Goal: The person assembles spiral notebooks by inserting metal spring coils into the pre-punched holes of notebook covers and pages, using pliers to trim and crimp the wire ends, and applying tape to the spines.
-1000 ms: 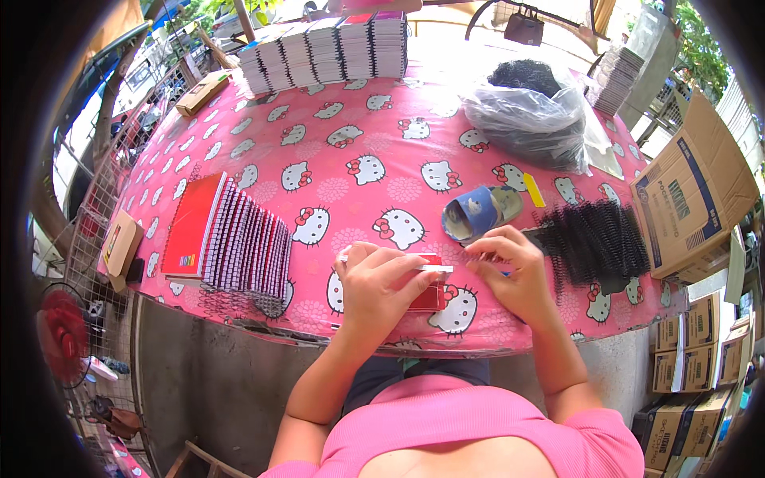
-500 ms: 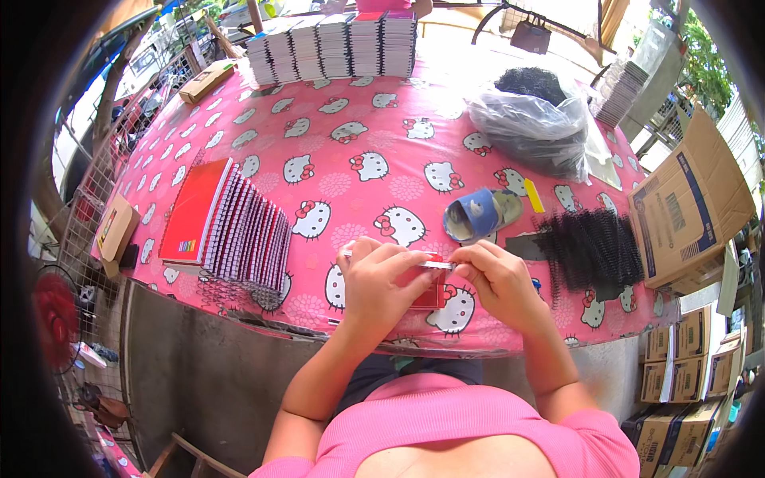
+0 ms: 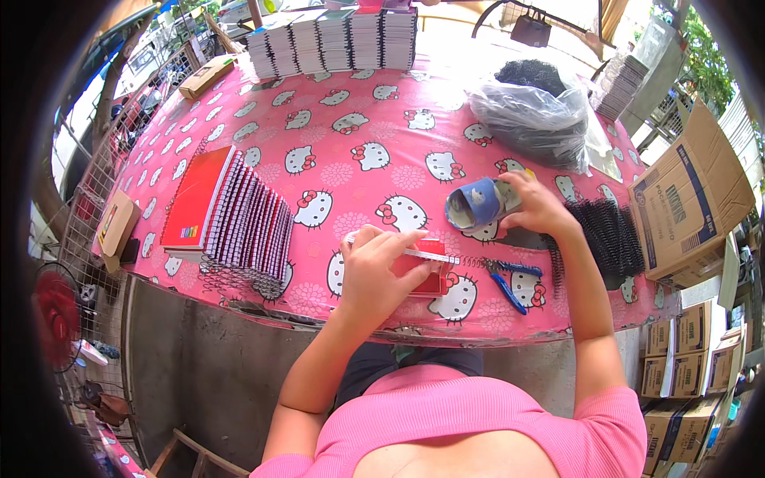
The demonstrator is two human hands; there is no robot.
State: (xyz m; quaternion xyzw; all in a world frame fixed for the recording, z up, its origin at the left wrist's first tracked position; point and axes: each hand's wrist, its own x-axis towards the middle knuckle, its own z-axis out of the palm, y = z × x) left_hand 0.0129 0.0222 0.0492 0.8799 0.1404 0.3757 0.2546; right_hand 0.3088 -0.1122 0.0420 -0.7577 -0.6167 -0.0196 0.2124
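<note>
Red notebook (image 3: pixel 434 256) near the front edge of the patterned pink tablecloth (image 3: pixel 335 183), pinched in the left hand (image 3: pixel 373 267). Right hand (image 3: pixel 542 205) has moved from it to the blue slipper (image 3: pixel 478 201); grip indeterminable. Cartons (image 3: pixel 695 331) stacked rightward.

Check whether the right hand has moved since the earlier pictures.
Yes, rightward and forward. Judged against the blue slipper, the right hand was on its near side and is now at its right end.

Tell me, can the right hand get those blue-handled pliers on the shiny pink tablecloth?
Probably yes: the right hand is at the blue open-ended slipper, a little beyond the pliers, whose handles lie uncovered with nothing seeming to block the way.
</note>
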